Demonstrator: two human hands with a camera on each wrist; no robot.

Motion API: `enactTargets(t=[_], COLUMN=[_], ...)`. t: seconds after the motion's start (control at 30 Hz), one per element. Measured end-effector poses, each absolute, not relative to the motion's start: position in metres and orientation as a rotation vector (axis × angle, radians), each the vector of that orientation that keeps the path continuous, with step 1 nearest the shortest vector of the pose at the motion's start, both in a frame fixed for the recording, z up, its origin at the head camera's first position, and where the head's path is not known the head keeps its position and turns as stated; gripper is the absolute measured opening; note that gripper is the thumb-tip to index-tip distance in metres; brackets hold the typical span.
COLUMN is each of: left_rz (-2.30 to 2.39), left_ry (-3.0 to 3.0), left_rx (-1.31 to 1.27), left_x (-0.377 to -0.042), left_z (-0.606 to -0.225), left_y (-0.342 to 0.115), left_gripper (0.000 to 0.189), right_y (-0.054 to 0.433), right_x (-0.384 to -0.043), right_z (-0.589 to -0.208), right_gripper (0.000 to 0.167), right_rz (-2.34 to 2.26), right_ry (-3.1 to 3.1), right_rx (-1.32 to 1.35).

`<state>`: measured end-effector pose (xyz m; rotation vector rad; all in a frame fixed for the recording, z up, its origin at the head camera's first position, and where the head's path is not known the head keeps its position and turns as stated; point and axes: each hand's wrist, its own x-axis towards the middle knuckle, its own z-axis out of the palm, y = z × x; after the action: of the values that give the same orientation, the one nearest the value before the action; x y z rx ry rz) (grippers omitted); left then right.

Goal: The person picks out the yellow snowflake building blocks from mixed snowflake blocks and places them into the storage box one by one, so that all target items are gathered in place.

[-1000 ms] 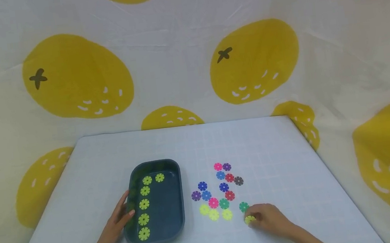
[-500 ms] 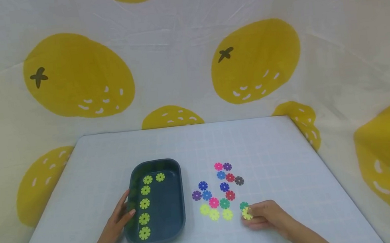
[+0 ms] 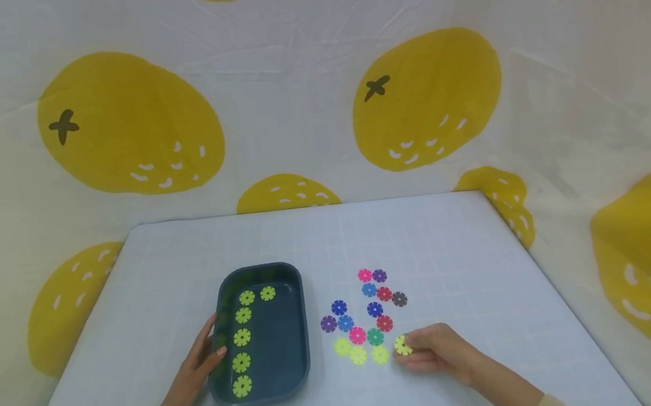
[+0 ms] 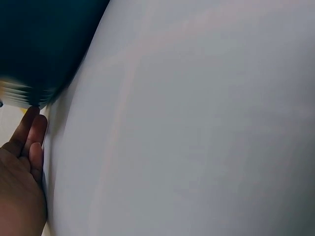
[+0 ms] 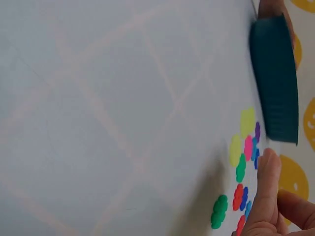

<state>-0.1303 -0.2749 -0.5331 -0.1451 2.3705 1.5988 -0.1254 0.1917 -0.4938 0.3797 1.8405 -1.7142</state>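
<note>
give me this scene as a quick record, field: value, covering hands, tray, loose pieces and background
left hand: holds the left side of the dark tray, thumb over its rim
right hand: pinches a slotted yellow disc
tray contents: six yellow discs, five in a column along the left, one right of the farthest
loose yellow: three discs, between tray and right hand
other loose colours: pink, purple, blue, red, green, dark grey
surface: pale table
background: white cloth, yellow fruit print

The tray (image 3: 278, 349) is dark teal; inner discs (image 3: 238, 338) and held disc (image 3: 399, 347) yellow-green; loose discs (image 3: 354, 338) pink, purple, blue, red, green, yellow, grey; white cloth (image 3: 457, 248) seems faintly pink-checked; white backdrop (image 3: 291, 113) bears yellow fruit (image 3: 131, 138)
</note>
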Motion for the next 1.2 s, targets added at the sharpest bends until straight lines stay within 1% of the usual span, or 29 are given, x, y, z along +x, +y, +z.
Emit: enactTargets(t=[0.23,0.63,0.8,1.0,1.2], left_rz=[1.594,1.594,1.595,1.613,1.628], left_ry=[2.343,2.315,2.333,2.364,2.384], left_rx=[-0.173,-0.206,-0.194,-0.155,-0.135], left_x=[-0.131,-0.131,-0.132,-0.131,-0.130], left_z=[-0.532,-0.535,-0.537,-0.537,-0.537], left_y=[-0.275,-0.277,-0.277,-0.276,-0.275], left_gripper=[0.078,0.078,0.077,0.077,0.075], right_y=[0.186,0.177,0.171,0.165,0.158], right_x=[-0.129,-0.136,-0.140,-0.148,-0.157], right_z=[-0.491,-0.487,-0.483,-0.478,-0.472], right_gripper=[0.045,0.038,0.035,0.035,0.026], right_rz=[-1.745,-1.762,-1.779,-1.798,-1.813], right_ry=[1.795,1.762,1.740,1.725,1.690], right_rx=[0.359,0.317,0.276,0.217,0.186])
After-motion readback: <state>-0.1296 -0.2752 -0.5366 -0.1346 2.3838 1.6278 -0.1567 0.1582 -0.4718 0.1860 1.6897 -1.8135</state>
